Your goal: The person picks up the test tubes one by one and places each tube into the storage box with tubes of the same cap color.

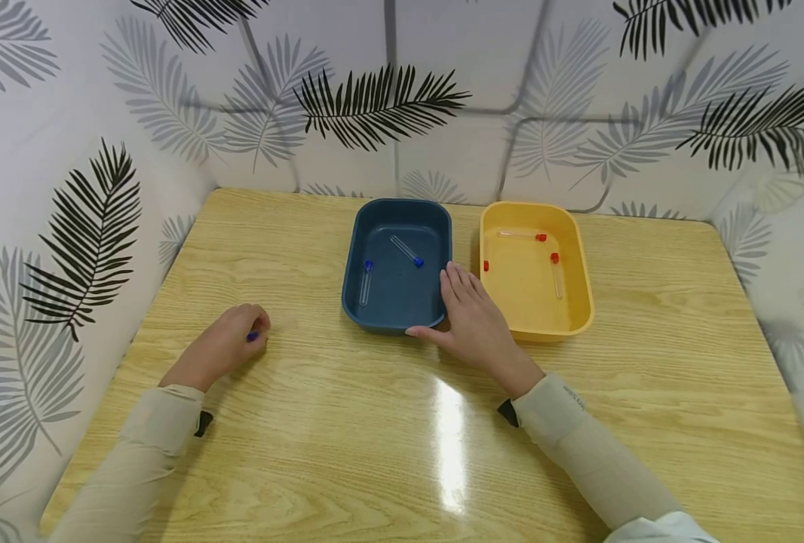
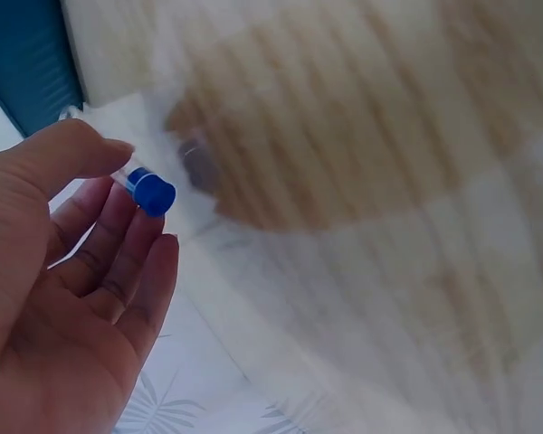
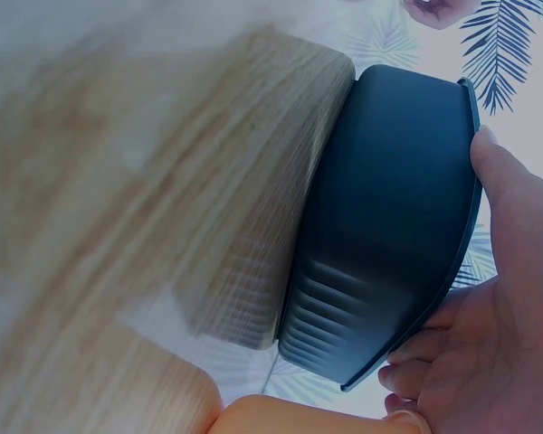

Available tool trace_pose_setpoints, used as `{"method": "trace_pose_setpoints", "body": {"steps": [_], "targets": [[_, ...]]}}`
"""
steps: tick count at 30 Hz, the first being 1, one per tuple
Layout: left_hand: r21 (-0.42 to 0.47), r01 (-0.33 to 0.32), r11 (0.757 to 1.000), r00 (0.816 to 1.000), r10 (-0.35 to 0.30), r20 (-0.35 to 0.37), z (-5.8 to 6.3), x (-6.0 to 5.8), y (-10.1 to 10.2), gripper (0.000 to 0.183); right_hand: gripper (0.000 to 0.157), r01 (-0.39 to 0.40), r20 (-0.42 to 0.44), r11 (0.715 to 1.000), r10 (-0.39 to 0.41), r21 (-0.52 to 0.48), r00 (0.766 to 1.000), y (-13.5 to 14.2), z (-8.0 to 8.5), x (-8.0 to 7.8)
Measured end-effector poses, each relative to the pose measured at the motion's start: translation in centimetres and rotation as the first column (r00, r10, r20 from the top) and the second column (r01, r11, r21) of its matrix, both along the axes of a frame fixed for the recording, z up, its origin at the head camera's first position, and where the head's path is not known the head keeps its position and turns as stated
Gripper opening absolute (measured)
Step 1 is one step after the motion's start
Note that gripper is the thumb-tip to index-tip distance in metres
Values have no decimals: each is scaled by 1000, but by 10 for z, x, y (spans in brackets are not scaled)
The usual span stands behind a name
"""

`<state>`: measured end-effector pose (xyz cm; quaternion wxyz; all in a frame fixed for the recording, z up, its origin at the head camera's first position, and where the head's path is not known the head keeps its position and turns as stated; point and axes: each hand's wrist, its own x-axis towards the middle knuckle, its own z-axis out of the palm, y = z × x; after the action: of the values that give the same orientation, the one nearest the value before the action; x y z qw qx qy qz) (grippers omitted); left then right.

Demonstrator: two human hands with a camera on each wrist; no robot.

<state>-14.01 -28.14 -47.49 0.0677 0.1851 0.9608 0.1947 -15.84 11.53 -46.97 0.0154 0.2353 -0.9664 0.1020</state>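
My left hand (image 1: 228, 343) pinches a test tube with a blue cap (image 2: 152, 192) between thumb and fingers, over the left part of the table; most of its clear tube is hidden by the hand. My right hand (image 1: 473, 320) lies against the near right corner of the dark blue bin (image 1: 395, 320), fingers extended along its right rim and thumb at the front rim. Inside that bin lie two clear test tubes, one at the left (image 1: 366, 283) and one nearer the back (image 1: 406, 251), both blue-capped.
Right of the blue bin stands a yellow bin (image 1: 544, 332) holding red-capped test tubes (image 1: 556, 275), one partly hidden by its left wall. Both bins are at the back of the wood-grain table (image 1: 348, 452). A leaf-patterned cloth (image 1: 436, 158) hangs behind.
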Motion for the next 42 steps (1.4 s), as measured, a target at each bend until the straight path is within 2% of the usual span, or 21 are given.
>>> {"method": "trace_pose_setpoints", "body": {"steps": [6, 11, 19, 25, 29, 35, 42], "targets": [[81, -87, 993, 994, 81, 68, 10, -5, 6, 14, 112, -2, -3, 1000, 2, -2, 1000, 1, -1, 0], [167, -124, 978, 989, 108, 104, 21, -8, 14, 19, 111, -1, 8, 1000, 1, -8, 1000, 0, -1, 0], [285, -126, 950, 991, 105, 89, 39, -9, 35, 18, 112, -8, 9, 1000, 8, 8, 1000, 0, 0, -1], [406, -92, 909, 996, 79, 49, 53, -12, 55, 18, 112, -4, 12, 1000, 4, 9, 1000, 0, 1, 0], [469, -82, 879, 996, 62, 58, 61, -15, 65, 21, 112, -2, 17, 1000, 2, 11, 1000, 0, 2, 0], [525, -82, 847, 995, 39, 92, 68, -21, 82, 22, 111, -3, 11, 1000, 3, 5, 1000, -1, 2, -1], [583, -81, 809, 994, 25, 103, 72, -33, 102, 20, 112, -8, -3, 1000, 8, 11, 1000, 0, 0, -1]]}}
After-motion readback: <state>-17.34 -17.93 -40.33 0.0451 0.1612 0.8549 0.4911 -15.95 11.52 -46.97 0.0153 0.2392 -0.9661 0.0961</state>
